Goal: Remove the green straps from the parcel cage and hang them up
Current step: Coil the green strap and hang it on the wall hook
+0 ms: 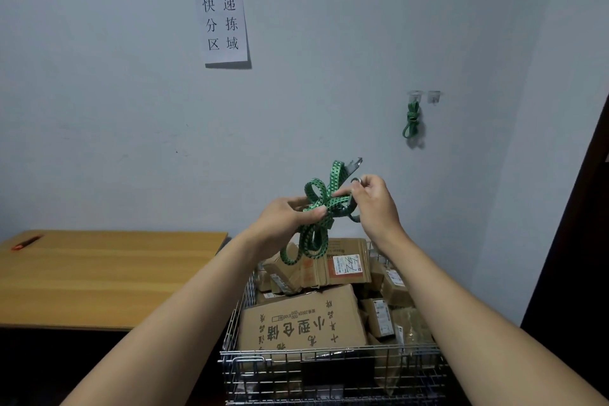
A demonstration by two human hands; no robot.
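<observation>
A green strap with black dots is bundled in loops in mid-air above the wire parcel cage. My left hand pinches the middle of the bundle. My right hand grips its end with the metal hooks, and one hook sticks up above my fingers. Loops hang down toward the cardboard boxes in the cage. A second green strap hangs knotted from a clear wall hook up to the right. Beside it an empty clear hook is fixed to the wall.
A wooden table stands to the left of the cage with an orange cutter on its far left. A paper sign is taped to the wall. A dark door frame borders the right side.
</observation>
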